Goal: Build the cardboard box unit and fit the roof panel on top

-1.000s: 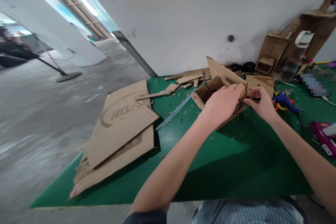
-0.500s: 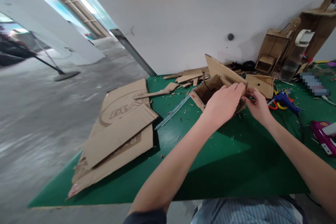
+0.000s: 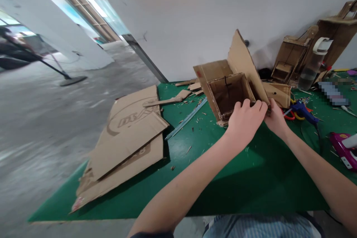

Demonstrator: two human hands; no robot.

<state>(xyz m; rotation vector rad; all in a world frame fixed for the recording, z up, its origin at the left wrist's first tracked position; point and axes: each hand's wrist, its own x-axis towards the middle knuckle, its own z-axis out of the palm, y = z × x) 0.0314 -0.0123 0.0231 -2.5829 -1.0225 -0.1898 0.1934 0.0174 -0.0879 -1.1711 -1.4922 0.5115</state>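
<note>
A cardboard box (image 3: pixel 210 95) with raised panels is tilted on the green table, its opening turned toward me. Inside it a small dark piece shows near the upper edge. My left hand (image 3: pixel 247 121) has its fingers hooked over the near right rim of the box. Close beside it, my right hand (image 3: pixel 275 119) grips the right corner, with its fingertips partly hidden behind the cardboard. Just right of that hand lie a blue glue gun (image 3: pixel 305 111) and scissors with red and yellow handles (image 3: pixel 290 115).
Flat cardboard sheets (image 3: pixel 125 145) lie on the left of the green table (image 3: pixel 195 178). Near them are a clear ruler-like strip (image 3: pixel 185 119) and cardboard scraps (image 3: pixel 182 95). A water bottle (image 3: pixel 312 65), a phone (image 3: pixel 333 93) and a magenta device (image 3: pixel 343 148) are at right.
The box has been tipped up and turned, so its opening and raised panels now face me more. Both hands have stayed on its right side, shifting slightly.
</note>
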